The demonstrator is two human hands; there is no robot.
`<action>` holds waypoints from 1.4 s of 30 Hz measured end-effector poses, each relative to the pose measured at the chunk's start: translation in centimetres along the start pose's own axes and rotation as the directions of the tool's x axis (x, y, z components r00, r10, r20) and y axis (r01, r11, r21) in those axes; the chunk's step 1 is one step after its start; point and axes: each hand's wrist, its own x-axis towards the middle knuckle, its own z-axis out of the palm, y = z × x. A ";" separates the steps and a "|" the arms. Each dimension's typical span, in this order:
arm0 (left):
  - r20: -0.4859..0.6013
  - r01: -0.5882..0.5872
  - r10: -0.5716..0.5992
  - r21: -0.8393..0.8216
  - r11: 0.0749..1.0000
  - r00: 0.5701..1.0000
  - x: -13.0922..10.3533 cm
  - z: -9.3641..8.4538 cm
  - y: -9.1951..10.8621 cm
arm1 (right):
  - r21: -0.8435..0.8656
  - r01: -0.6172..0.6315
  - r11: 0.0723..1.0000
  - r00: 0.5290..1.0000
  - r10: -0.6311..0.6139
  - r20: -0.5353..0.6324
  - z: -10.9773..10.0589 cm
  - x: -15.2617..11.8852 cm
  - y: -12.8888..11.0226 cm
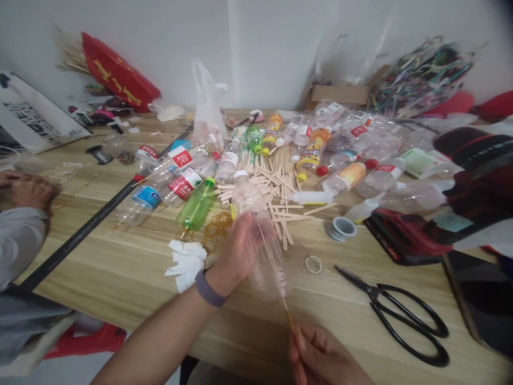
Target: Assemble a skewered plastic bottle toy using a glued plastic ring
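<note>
My left hand [236, 246] is wrapped round a clear plastic bottle [266, 262] with a white cap, its base tilted toward me. Between the fingertips of my right hand [316, 353] is the near end of a thin wooden stick [287, 311]. The stick runs up into the bottle through its base end, and its upper part shows through the plastic. Past the bottle's cap lies a heap of flat craft sticks [276, 182]. A green bottle [196, 206] and several rubber bands [218, 227] lie left of my left hand.
Black-handled scissors [374, 293], a tape ring [313, 264] and a wire spool [342, 228] lie on the right. A red and black power tool [409, 235] stands farther right. Several bottles [316, 147] are piled behind. At left are a black bar [80, 235] and another person's hand [32, 190].
</note>
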 end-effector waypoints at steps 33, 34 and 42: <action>0.031 0.074 -0.075 0.039 0.996 0.997 -0.2 -0.1 -0.4 | 0.032 0.111 0.993 0.993 -0.112 0.029 1.1 -0.6 -0.7; 0.031 0.081 -0.082 0.036 0.996 0.996 -0.2 -0.1 -0.4 | 0.049 0.118 0.992 0.992 -0.119 0.031 1.1 -0.7 -0.7; 0.029 0.087 -0.088 0.034 0.996 0.996 -0.1 -0.2 -0.4 | 0.031 0.036 0.999 0.996 -0.039 0.075 0.5 -0.3 0.7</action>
